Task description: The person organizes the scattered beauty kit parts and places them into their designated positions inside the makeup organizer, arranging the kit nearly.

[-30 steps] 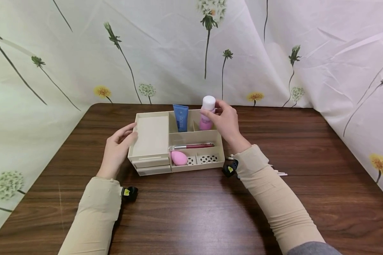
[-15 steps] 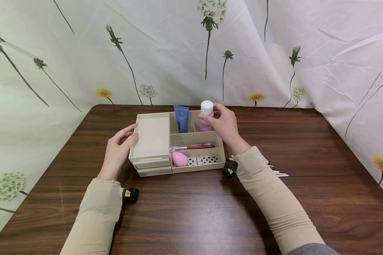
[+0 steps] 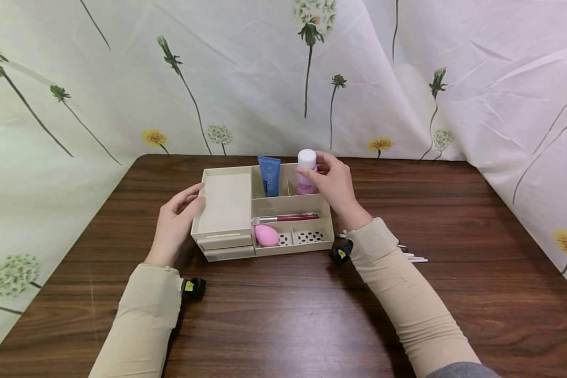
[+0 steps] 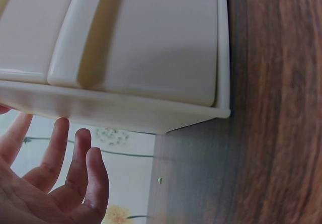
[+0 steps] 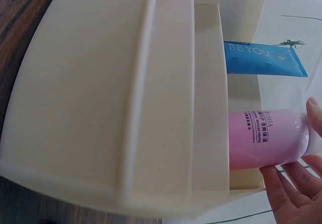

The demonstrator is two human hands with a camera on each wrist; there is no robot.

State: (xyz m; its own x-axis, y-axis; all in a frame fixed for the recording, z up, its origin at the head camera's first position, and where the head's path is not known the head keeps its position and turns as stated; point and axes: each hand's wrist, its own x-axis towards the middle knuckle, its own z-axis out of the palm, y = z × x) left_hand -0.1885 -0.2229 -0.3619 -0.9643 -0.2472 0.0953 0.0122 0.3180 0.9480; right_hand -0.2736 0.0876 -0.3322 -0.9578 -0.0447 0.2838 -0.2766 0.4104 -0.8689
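A cream desktop organizer [image 3: 227, 202] with drawers on its left stands on the table. My right hand [image 3: 336, 184] grips a pink bottle [image 3: 305, 184] with a white cap, thumb in front and fingers behind. The bottle stands upright, its lower part inside the back right compartment. In the right wrist view, fingers rest along the bottle [image 5: 271, 138] near its upper end. My left hand [image 3: 174, 220] touches the organizer's left side with extended fingers; the left wrist view shows the fingertips [image 4: 61, 126] at that wall. A blue tube [image 3: 270, 177] stands in the compartment beside the bottle.
A makeup brush [image 3: 288, 218] with a dark red handle lies in the middle compartment. A pink makeup sponge [image 3: 266, 236] sits in front of it. Several thin pale sticks [image 3: 416, 259] lie on the table by the right forearm. Floral cloth [image 3: 264, 79] hangs behind the table.
The right hand has lowered the pink bottle slightly into the back right compartment, and over the last half second it barely moves. The left hand stays at the organizer's side.
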